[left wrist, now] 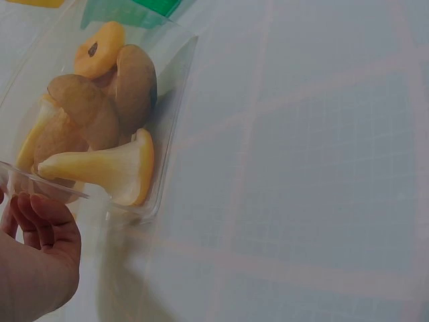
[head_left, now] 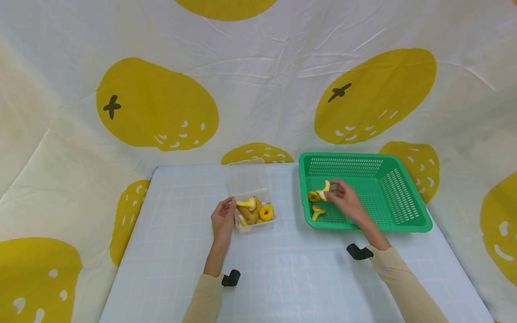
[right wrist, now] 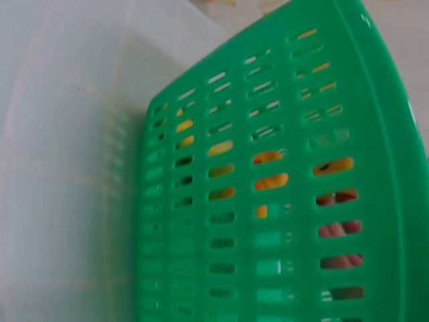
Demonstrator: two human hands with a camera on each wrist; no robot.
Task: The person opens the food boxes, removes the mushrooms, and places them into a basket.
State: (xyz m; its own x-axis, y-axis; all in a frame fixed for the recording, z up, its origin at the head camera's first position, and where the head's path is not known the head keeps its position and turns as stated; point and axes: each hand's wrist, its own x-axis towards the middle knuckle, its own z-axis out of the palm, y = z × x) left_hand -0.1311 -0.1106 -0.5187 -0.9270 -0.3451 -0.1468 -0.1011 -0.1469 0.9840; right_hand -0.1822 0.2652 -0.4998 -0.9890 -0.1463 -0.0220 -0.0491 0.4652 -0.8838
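On the table stands a small clear plastic box (head_left: 255,229), holding several yellow and brown mushrooms (left wrist: 84,111). My left hand (head_left: 223,220) is at its left side, fingers curled at the rim (left wrist: 50,186) and pinching it. Just inside that rim a yellow mushroom (left wrist: 100,168) with a pale stem lies on its side. To the right, my right hand (head_left: 345,199) reaches into a green plastic basket (head_left: 365,226) and pinches a yellow-and-white mushroom (head_left: 324,192). Two more mushrooms lie close by, an orange-yellow one (head_left: 313,196) and a yellow one (head_left: 317,212). In the right wrist view the slotted basket wall (right wrist: 234,201) hides most of that hand.
Behind the box its clear lid (head_left: 247,177) stands open toward the back. A white cloth (head_left: 262,103) with large yellow fruit prints hangs behind the table (head_left: 278,278). The basket's raised walls surround my right hand.
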